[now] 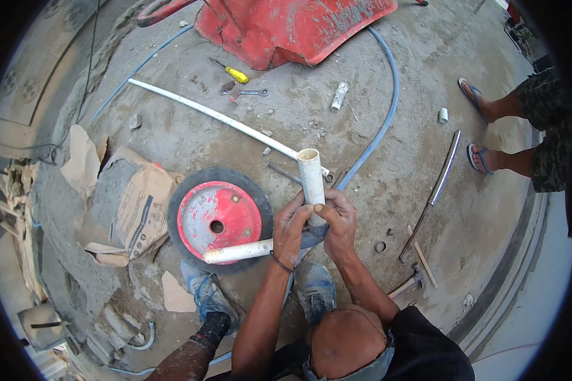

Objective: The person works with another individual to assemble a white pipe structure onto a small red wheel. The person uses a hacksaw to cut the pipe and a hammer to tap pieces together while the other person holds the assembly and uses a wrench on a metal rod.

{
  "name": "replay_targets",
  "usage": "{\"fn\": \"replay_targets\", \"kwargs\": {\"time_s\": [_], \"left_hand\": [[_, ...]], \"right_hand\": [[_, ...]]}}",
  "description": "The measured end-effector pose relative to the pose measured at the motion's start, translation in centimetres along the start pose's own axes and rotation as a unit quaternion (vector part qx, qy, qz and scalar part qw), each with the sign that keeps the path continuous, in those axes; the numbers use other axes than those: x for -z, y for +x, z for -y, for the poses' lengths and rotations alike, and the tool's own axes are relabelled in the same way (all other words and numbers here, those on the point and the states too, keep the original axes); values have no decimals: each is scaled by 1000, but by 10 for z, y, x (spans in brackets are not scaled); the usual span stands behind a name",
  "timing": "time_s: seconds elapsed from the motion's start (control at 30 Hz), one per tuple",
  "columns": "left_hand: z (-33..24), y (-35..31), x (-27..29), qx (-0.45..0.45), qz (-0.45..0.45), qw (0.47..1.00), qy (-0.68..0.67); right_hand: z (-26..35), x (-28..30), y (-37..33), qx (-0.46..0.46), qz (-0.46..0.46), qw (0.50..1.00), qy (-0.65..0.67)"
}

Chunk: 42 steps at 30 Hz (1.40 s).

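Both my hands meet at a joint of white plastic pipe. A short wide pipe (310,181) rises from between them, its open end upward. My left hand (290,230) wraps its left side, thumb pressed near its lower end. From the other side my right hand (340,223) grips the same pipe, its thumb against it. Below the thumbs is a dark grey bent piece (313,237), partly hidden by my fingers. A second white pipe (238,251) extends left past my left wrist, over a wheel (190,213) with a black tyre and red and grey hub.
A red wheelbarrow (292,32) lies at the far side. Around me are a long thin white pipe (210,115), yellow screwdriver (237,75), spanner (254,93), blue hose (391,95), torn paper sack (143,206) and hammer (408,284). Another person's sandalled foot (480,159) is at right.
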<state>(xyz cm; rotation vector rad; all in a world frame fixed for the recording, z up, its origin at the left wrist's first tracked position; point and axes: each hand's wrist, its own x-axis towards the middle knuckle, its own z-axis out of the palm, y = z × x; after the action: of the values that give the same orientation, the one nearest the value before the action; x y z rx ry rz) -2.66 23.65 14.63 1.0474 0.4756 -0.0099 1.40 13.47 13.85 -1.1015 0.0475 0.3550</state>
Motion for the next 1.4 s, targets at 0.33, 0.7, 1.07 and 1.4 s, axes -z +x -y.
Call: {"fn": "replay_targets", "kwargs": {"time_s": [0.33,0.7,1.07,1.4], "left_hand": [[17,0,9,-80,-51,992,81],[31,-21,38,11,-149,989,-6],[45,-13,76,81,-180,979,59],[46,-14,81,113,-190,973,70]], "right_hand": [[-21,4,-13,-20,-4,997,71],[-28,41,13,114,155,892,-410],[40,224,63,59,95,694,-712],[45,242,14,34,73,629,-773]]}}
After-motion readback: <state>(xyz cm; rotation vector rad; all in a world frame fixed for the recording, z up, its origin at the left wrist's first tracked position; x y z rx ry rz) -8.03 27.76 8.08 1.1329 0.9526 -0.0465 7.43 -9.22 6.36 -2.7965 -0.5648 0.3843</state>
